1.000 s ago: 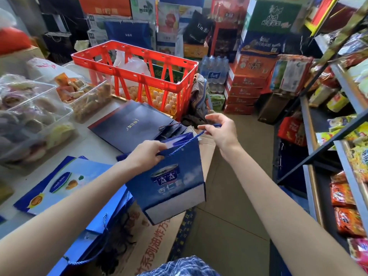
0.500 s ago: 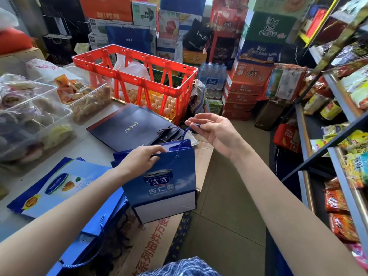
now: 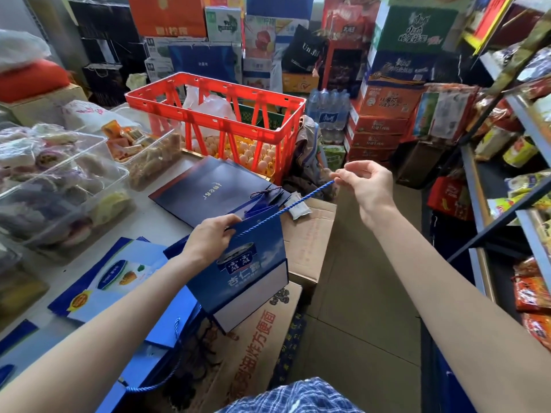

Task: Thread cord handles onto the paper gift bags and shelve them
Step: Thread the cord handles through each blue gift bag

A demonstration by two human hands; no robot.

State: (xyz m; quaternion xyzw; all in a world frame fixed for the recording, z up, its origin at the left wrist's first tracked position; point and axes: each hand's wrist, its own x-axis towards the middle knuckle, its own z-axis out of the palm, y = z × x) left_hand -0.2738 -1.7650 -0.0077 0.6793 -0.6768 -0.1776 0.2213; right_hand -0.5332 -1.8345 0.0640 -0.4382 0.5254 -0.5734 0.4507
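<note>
Two hands work one blue gift bag (image 3: 250,272), which hangs in the air over a cardboard box (image 3: 259,347) beside the table (image 3: 155,222). The left hand (image 3: 213,238) pinches the bag's top edge. Farther out, the right hand (image 3: 368,190) pinches the end of a blue cord (image 3: 293,204) stretched taut from the bag's rim. Beyond stands a red crate (image 3: 226,114).

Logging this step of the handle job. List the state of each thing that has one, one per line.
blue gift bag: upright, held off the table.
blue cord: taut, runs from bag's top to right hand.
left hand: grips bag's top edge.
right hand: pinches cord end.
red crate: open-topped, eggs below.
navy bag: lying flat.
</note>
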